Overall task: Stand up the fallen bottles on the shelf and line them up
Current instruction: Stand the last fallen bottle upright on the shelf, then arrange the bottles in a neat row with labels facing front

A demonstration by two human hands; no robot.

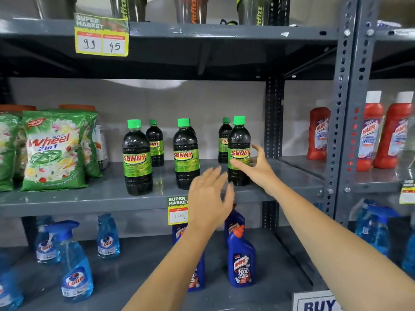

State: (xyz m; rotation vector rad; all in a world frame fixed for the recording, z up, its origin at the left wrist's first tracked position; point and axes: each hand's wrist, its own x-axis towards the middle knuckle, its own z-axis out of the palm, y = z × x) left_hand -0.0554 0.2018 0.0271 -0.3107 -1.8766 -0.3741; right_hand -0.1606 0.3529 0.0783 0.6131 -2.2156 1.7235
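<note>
From the head camera I see the middle shelf [89, 196] carrying five dark Sunny bottles with green caps, all upright. Three stand near the front edge: the left bottle [137, 158], the middle bottle [186, 154] and the right bottle [239, 151]. Two more stand further back, one [155, 143] between the left and middle bottles, the other [224, 141] just behind and left of the right bottle. My right hand [258, 169] is spread open around the right bottle, thumb across the lower label and fingers curved behind its right side; I cannot tell whether it is touching the bottle or just off it. My left hand [210, 196] is open and flat, fingers together and blurred, in front of the shelf edge between the middle and right bottles, holding nothing. Wheel detergent bags [55, 151] sit at the left end of the same shelf. Below are blue Colin sprays [75, 263] and Harpic bottles [241, 259]; red Harpic bottles [370, 131] stand on the next rack to the right.
</note>
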